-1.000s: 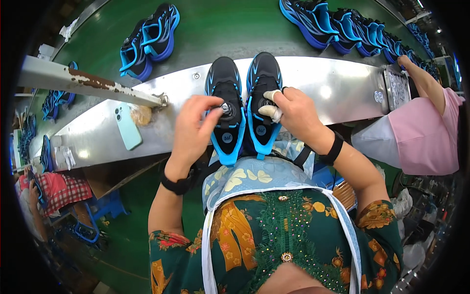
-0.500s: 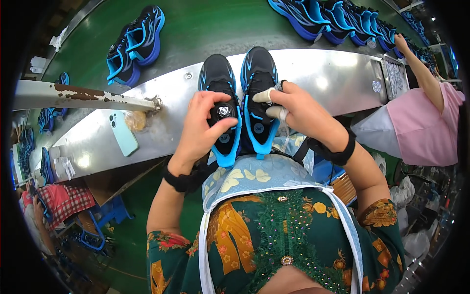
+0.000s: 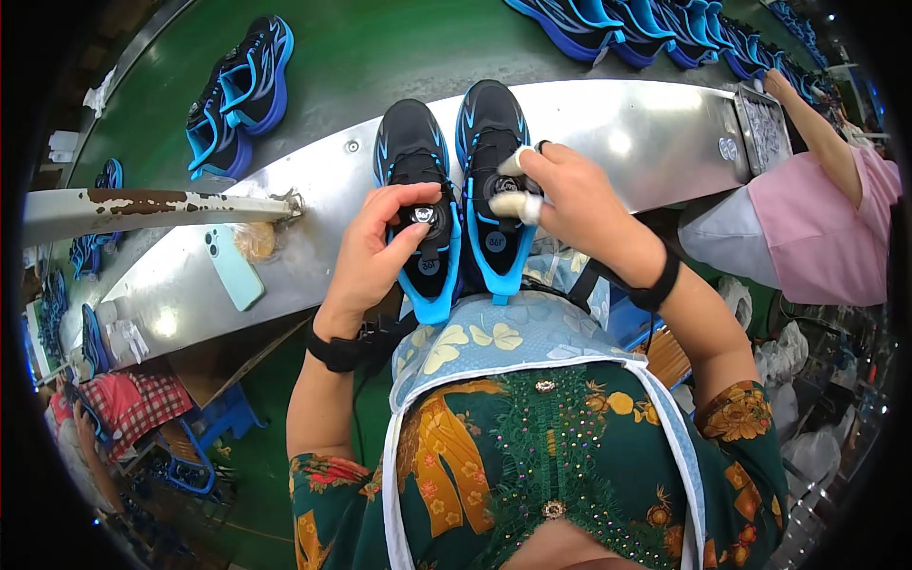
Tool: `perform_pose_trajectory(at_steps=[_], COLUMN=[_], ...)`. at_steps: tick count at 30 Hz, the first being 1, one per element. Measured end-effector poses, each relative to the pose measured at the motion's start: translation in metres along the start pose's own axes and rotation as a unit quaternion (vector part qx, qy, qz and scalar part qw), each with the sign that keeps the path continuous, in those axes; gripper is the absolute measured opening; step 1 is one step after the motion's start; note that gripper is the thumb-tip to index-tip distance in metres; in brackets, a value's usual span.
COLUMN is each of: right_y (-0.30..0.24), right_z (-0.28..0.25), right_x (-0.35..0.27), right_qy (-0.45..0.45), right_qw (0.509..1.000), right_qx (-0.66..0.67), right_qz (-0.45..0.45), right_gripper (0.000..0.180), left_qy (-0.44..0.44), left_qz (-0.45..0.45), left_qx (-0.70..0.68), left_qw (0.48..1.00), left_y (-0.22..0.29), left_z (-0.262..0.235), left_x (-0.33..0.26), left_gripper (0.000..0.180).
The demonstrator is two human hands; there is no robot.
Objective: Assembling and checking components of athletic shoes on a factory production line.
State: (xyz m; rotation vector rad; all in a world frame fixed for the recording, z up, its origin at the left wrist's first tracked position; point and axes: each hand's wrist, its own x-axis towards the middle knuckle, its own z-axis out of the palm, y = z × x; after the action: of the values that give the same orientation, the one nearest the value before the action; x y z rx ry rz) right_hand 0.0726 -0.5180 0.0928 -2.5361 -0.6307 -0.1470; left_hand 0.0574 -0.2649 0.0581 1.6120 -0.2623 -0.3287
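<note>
Head view: two black-and-blue shoes side by side on the shiny desk point(image 3: 627, 142). Left hand point(image 3: 375, 252) pinching the round knob on the left shoe point(image 3: 418, 204). Right hand point(image 3: 570, 195), fingertips taped, pressing the right shoe point(image 3: 492, 180), maybe its knob. Fastening looks underway, not finished. Phone point(image 3: 233, 268) lying nearby.

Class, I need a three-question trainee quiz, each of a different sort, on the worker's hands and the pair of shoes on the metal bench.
1. True or false: the left hand grips the round dial on the left black-and-blue sports shoe.
2. The pale blue slab-shaped phone lies on: A the green conveyor belt; B the shiny metal bench; C the floor.
3. Fill in: two right hand fingertips wear white ____.

Key: 1 true; 2 B; 3 tape.
</note>
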Motion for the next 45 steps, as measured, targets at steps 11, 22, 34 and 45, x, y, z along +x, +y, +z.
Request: perform_pose_trajectory(at_steps=[11,22,34,45], right_y=[-0.003,0.000,0.004,0.001], right_z=[0.000,0.014,0.009,0.004], right_x=[-0.004,-0.005,-0.008,-0.003], right_qy=[-0.030,0.078,0.067,0.013], right_qw=[0.994,0.994,0.996,1.000], right_qx=[0.109,-0.039,-0.045,0.022], right_qz=[-0.010,-0.064,-0.041,-0.016], right_gripper=[0.031,0.029,0.037,0.033], left_qy=[-0.015,-0.021,0.012,0.012], left_qz=[0.014,-0.008,-0.011,0.037], left_qx=[0.089,0.082,0.054,0.210], left_qw=[0.996,0.996,0.998,0.977], left_y=[0.006,0.005,0.005,0.021], left_z=[0.000,0.000,0.004,0.002], left_x=[-0.001,0.002,0.002,0.007], left_gripper=[0.039,0.038,0.035,0.052])
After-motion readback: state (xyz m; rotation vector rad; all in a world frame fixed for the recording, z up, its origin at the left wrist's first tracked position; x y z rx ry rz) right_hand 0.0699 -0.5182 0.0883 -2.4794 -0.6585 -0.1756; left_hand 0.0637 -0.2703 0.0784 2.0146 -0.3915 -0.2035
